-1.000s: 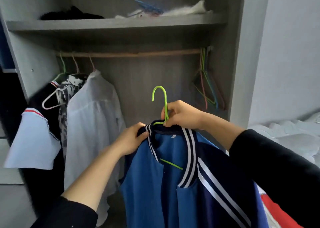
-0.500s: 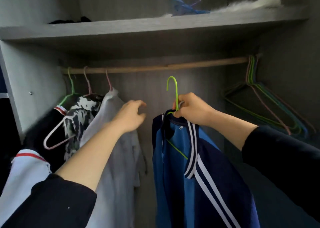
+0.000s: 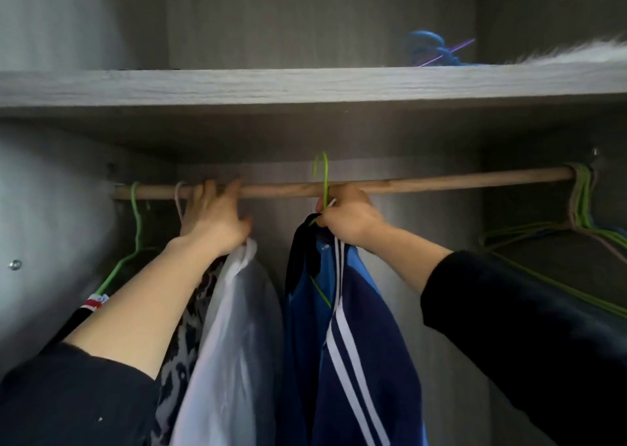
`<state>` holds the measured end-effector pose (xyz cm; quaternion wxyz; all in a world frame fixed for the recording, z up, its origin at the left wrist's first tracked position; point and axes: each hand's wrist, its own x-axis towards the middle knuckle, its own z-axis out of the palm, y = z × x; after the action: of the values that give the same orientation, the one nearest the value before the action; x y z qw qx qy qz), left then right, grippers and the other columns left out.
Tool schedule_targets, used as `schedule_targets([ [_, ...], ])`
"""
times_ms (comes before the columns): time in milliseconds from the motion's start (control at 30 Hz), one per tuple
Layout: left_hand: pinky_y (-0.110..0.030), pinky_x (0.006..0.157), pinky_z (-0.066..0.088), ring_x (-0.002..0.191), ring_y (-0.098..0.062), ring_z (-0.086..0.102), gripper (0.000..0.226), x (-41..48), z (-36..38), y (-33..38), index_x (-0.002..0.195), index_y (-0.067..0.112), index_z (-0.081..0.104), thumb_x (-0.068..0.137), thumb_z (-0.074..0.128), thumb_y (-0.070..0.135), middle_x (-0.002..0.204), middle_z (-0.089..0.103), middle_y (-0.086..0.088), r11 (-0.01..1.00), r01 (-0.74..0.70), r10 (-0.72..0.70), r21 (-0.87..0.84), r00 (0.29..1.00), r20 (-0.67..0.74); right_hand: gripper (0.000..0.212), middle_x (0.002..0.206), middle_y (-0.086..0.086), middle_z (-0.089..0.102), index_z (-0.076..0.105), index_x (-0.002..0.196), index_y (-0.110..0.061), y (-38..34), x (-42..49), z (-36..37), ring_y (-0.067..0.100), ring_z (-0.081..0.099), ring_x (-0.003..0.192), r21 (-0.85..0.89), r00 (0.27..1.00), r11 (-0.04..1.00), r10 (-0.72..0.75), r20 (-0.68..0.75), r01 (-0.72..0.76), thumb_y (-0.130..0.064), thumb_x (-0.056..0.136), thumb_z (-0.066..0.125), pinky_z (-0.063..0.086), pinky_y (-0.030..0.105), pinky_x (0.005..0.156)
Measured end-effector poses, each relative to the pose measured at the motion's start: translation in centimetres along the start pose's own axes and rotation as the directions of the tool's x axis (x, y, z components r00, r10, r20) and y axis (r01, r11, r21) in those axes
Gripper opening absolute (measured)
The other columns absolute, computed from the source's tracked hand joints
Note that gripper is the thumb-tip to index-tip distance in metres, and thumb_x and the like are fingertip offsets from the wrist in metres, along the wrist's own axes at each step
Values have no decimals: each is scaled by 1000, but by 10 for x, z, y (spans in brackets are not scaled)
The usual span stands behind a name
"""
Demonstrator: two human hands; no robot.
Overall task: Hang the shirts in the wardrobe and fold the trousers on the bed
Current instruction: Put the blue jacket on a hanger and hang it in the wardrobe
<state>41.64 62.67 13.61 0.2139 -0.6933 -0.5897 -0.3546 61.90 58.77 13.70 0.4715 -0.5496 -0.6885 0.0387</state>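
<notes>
So the shirt point(image 3: 356, 360) is a two-tone thing: bright blue front, navy sleeve, a pair of white stripes running down the shoulder seam, and a dark collar. It's sitting on a lime green wire hanger point(image 3: 325, 174), and you can see one hanger arm poking through the open neck. The right grip point(image 3: 349, 221) is closed round the hanger's neck right at the collar, about mid rail point(image 3: 441, 182). The hook sticks up above the rail, though I can't tell if it's actually caught on it. The left grip point(image 3: 213, 221) is nearer the rail's left end, fingers curled over the rail. Just below it hangs a white shirt point(image 3: 234, 326), touching the blue one. There's a bunch of bare hangers point(image 3: 583, 208) bunched at the rail's right end.
</notes>
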Motion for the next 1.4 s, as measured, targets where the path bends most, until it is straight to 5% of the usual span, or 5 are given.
schedule_targets([
  [400,-42,107,27,126,-31,30,69,2,22,-13,142,29,31,81,61,31,135,38,-8,997,-81,78,-9,978,-192,13,88,9,64,62,95,-7,2,17,83,25,63,84,82,998,997,5,69,-10,-6,85,54,52,31,68],
  [767,-41,114,-3,138,-30,21,53,3,14,-6,148,26,24,98,38,33,145,29,-12,991,-15,2,-132,995,-95,26,75,3,60,57,106,-13,20,5,59,18,58,66,188,990,981,-69,125,45,-34,99,44,49,28,57],
  [1000,-43,115,16,141,-32,13,52,-2,8,90,147,22,28,97,37,33,156,10,-11,975,-140,123,-171,987,-105,36,89,4,66,45,125,-16,81,-13,-18,23,61,86,-280,994,954,-98,45,107,-34,94,48,51,36,75],
  [1200,-38,114,11,139,-31,15,52,-2,29,191,146,21,29,96,40,30,154,14,-12,925,-302,281,-232,952,-118,34,93,5,62,41,124,-16,125,-42,-94,28,63,79,-637,996,766,-91,20,83,-31,94,49,56,40,72],
  [1400,-41,116,8,134,-30,27,50,5,58,262,144,22,36,95,37,34,147,33,-11,908,-350,332,-231,936,-118,38,122,11,57,42,126,-12,172,-68,-164,34,59,108,-833,998,553,-31,-58,-31,-27,92,50,46,37,75],
])
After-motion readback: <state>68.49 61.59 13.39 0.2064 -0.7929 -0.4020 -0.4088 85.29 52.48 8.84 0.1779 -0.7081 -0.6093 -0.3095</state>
